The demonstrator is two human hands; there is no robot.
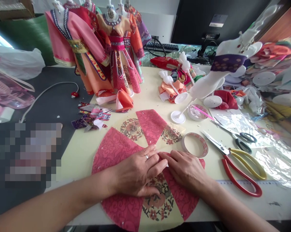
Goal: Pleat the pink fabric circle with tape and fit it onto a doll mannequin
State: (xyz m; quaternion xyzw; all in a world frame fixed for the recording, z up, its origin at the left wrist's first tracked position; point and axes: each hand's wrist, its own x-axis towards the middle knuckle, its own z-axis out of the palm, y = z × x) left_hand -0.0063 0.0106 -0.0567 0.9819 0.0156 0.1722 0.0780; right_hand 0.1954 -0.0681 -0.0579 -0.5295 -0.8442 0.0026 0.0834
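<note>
A round fabric skirt piece lies spread on the table, made of red patterned panels and cream panels with flower medallions. My left hand rests on it, fingers stretched out and thumb apart, a ring on one finger. My right hand is closed at the circle's middle, its fingers bent together and pinching the cloth near a red panel's inner tip. The fingertips of both hands nearly meet there. A small white bit shows between them; what it is I cannot tell. The hands cover part of the middle.
A tape roll stands just beyond my right hand. Right of it lie red-and-yellow-handled scissors and black-handled scissors. Dressed doll figures stand at the back left, a bare white mannequin at the right. Ribbon scraps lie left.
</note>
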